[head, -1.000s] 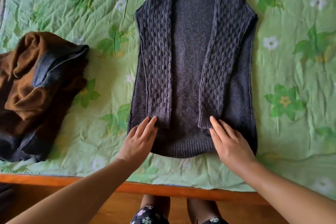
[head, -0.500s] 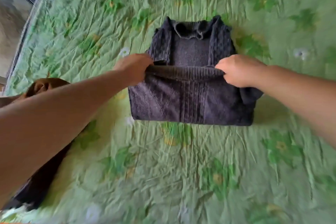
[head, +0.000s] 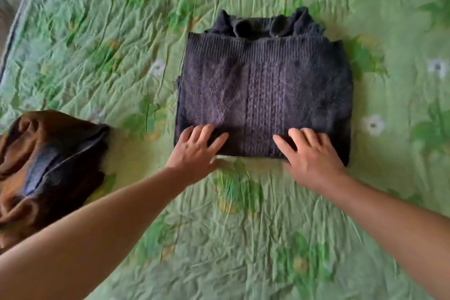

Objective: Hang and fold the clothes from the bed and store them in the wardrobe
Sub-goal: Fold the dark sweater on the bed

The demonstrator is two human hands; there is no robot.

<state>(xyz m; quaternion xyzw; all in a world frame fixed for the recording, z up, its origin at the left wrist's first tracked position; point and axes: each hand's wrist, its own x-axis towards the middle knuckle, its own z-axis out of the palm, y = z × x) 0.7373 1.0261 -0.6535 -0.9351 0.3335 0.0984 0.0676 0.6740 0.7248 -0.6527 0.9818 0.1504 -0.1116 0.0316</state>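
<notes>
While folded sweater [head: 264,95] lies on bedsheet [head: 97,44], left hand [head: 194,151], right hand [head: 310,156] rest spread on near edge.

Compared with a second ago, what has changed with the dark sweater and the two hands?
The dark knit sweater lay full length with its sleeves folded in. Both hands gripped its hem, carried it away from the person up to the collar, and let go, so it is now folded in half. The left hand and right hand now rest flat on the near fold. The brown and grey clothes pile stayed at the left of the green bedspread.
</notes>
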